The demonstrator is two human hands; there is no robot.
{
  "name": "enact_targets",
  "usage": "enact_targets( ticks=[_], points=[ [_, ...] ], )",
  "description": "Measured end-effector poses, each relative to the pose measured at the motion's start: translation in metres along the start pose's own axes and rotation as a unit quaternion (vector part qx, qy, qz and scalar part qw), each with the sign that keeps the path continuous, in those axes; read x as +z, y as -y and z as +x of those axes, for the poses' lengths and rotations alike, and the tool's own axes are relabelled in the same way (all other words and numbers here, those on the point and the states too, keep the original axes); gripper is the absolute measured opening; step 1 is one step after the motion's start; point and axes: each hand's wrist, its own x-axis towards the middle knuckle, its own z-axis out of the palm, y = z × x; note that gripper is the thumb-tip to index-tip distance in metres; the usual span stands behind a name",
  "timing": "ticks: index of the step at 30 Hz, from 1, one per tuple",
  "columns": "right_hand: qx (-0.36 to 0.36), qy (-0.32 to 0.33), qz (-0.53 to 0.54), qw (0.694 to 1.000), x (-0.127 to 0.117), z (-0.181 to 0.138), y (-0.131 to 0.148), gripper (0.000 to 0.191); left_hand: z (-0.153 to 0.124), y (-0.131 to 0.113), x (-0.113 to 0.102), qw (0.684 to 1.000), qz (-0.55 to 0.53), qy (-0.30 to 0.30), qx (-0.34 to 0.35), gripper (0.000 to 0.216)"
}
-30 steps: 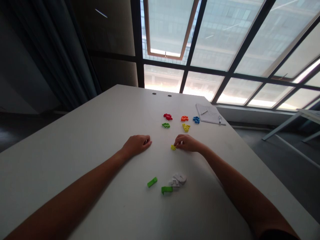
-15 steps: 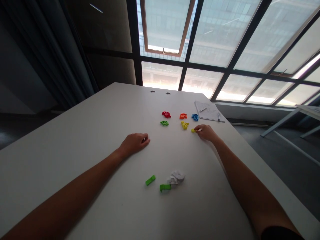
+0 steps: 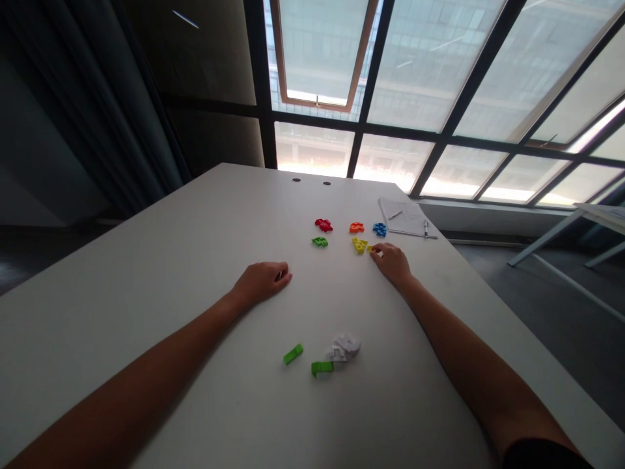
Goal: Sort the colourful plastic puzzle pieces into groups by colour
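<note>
My right hand (image 3: 390, 258) is closed on a small yellow block (image 3: 370, 248), mostly hidden by the fingertips, at the right edge of a cluster of yellow blocks (image 3: 359, 245). Resting on the white table (image 3: 195, 241), my left hand (image 3: 263, 279) has its fingers curled; whether anything is inside cannot be seen. Behind the yellow cluster are orange blocks (image 3: 356, 227) and blue blocks (image 3: 379, 229). Farther left lie red blocks (image 3: 323, 225) and green blocks (image 3: 319, 241). Closer to me are two green pieces, one straight (image 3: 293, 354) and one bent (image 3: 323, 369), beside white pieces (image 3: 344, 348).
At the far right of the table lie sheets of paper (image 3: 407, 218) with two pens on them. Two round dark cable holes (image 3: 296, 180) are near the far edge. Tall windows stand behind, and another table (image 3: 598, 218) is at the right.
My right hand has moved left with the small yellow block, bringing it up to the yellow cluster. My left hand has stayed in place.
</note>
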Motion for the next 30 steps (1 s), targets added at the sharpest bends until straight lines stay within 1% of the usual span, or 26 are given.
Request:
enact_targets(
  ticks=[3,10,20,24,27,30],
  points=[
    [-0.018,0.013,-0.007,1.0,-0.001,-0.001,0.004,0.027,0.0,-0.001,0.0,1.0,0.001,0.001,-0.001,0.032],
    [-0.039,0.019,-0.03,0.999,-0.004,-0.004,0.015,0.033,0.0,-0.002,-0.002,1.0,0.005,0.0,0.003,0.033],
    [-0.062,0.039,-0.031,0.997,0.003,-0.001,0.006,0.042,0.0,0.0,-0.001,1.0,0.011,-0.001,-0.002,0.034],
    [-0.06,0.021,-0.02,0.998,0.002,-0.004,0.007,0.046,0.0,-0.001,-0.002,1.0,0.009,-0.001,0.002,0.034],
    [-0.046,-0.007,0.0,0.999,0.002,-0.005,0.008,0.042,0.0,-0.002,-0.002,1.0,0.004,-0.004,0.004,0.034],
    [-0.038,-0.013,0.008,0.999,0.002,-0.005,0.008,0.04,-0.001,-0.001,-0.002,1.0,0.002,-0.004,0.004,0.033]
  ],
)
